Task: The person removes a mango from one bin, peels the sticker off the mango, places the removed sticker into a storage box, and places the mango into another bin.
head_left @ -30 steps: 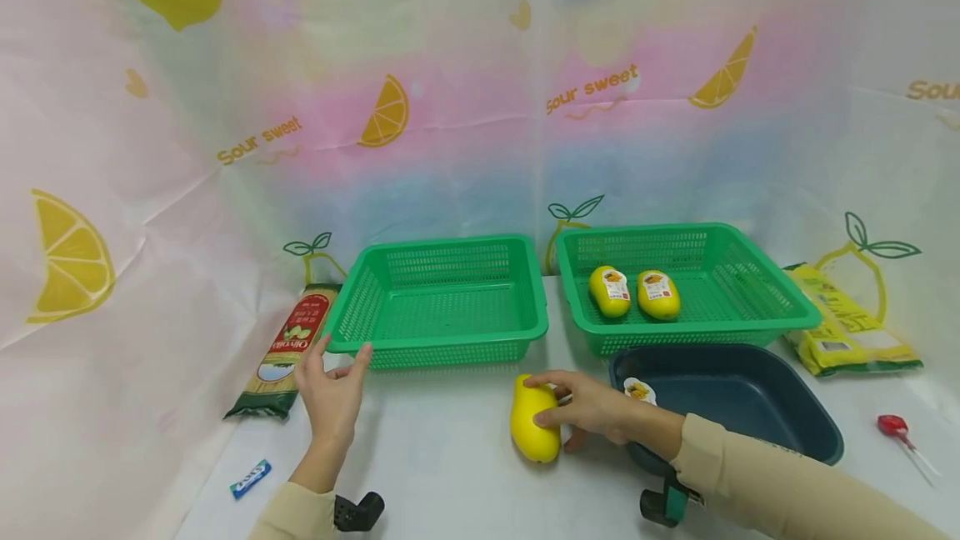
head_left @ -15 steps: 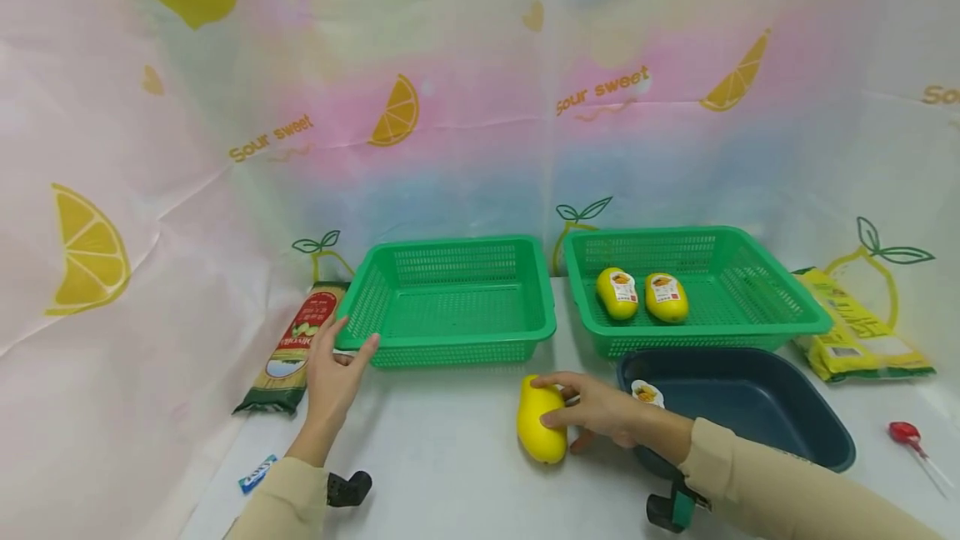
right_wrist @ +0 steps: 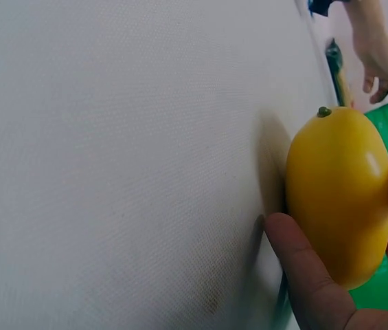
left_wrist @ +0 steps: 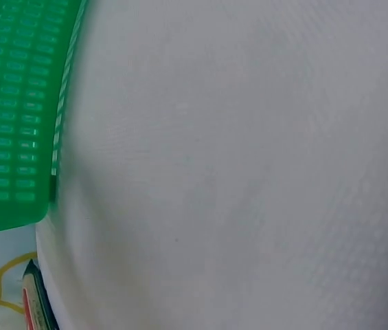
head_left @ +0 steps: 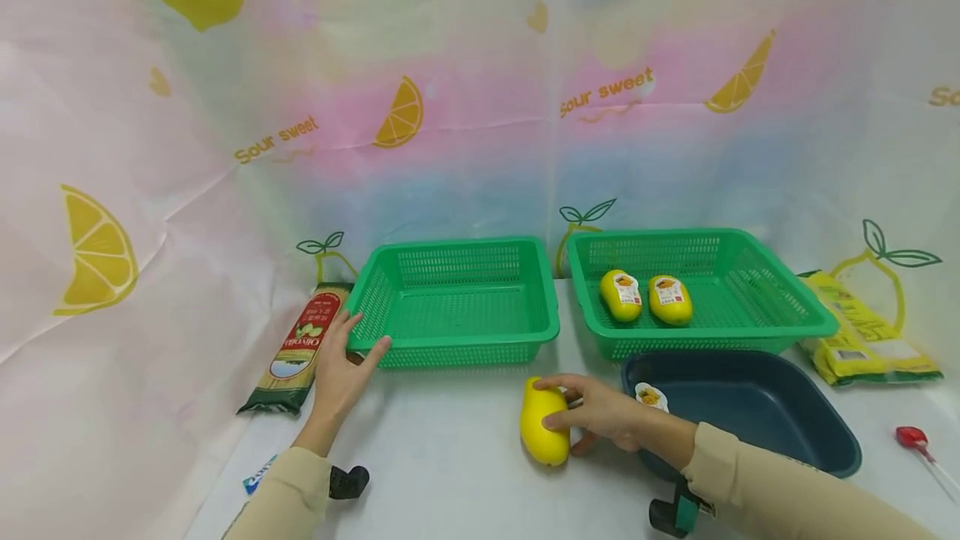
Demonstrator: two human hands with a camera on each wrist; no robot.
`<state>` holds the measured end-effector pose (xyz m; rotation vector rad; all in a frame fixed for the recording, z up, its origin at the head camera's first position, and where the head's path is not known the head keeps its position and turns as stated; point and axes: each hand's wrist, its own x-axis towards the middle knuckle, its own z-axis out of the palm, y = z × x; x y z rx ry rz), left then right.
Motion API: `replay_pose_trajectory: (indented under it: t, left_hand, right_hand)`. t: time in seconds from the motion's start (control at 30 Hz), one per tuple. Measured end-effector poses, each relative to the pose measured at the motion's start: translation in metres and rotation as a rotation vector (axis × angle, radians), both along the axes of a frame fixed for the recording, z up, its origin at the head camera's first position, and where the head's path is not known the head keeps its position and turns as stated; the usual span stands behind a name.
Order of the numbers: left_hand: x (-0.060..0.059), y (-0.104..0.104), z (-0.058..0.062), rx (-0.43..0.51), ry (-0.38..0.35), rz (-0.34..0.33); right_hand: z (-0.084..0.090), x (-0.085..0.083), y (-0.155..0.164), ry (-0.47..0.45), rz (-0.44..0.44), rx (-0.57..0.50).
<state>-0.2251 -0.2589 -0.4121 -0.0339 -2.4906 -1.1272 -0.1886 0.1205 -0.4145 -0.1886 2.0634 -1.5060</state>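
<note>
Right hand (head_left: 600, 413), yours: thumb and fingers curled about one yellow mango (head_left: 543, 432), pinching it. The fruit points away from you, narrower end far, a small green nub at the near end. Location: at the white tabletop (head_left: 442, 448), in front of the left green basket (head_left: 465, 315), left of the dark blue tray (head_left: 757, 411). Whether the fruit bears on the surface, you cannot tell.

Left hand (head_left: 341, 377), yours: thumb and fingers spread apart, at the near left corner of the left green basket; contact with the rim cannot be told.

Right green basket (head_left: 757, 298): behind the tray; two labelled mangoes (head_left: 670, 300) side by side in its left half.

White label (head_left: 651, 397): at the tray's left end, beside your right wrist.

Red packet (head_left: 303, 348): left of the left green basket.

Yellow bag (head_left: 858, 332): right of the right green basket.

Red lollipop (head_left: 912, 437): far right.

Small blue packet (head_left: 257, 475): partly behind your left sleeve (head_left: 288, 494).
</note>
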Motion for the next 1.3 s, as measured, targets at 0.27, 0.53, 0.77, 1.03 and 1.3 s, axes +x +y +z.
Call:
replay_pose_trajectory:
  t: [0.27, 0.53, 0.77, 1.03, 1.3]
  left_hand:
    - [-0.003, -0.001, -0.001, 0.021, -0.072, -0.024]
    - [-0.003, -0.001, -0.002, 0.019, -0.084, -0.020]
    - [-0.001, 0.002, -0.004, 0.055, -0.093, -0.019]
    - [-0.006, 0.000, 0.002, 0.026, -0.119, -0.016]
    - [-0.009, -0.007, 0.007, -0.021, -0.156, -0.061]
  right_hand:
    - [0.000, 0.000, -0.001, -0.017, 0.003, -0.004]
    - [0.005, -0.001, -0.004, -0.028, 0.004, -0.017]
    - [0.006, -0.001, -0.007, -0.047, -0.011, -0.028]
    - [0.013, 0.001, -0.004, -0.039, -0.011, -0.051]
    - [0.043, 0.006, 0.002, 0.016, 0.033, -0.077]
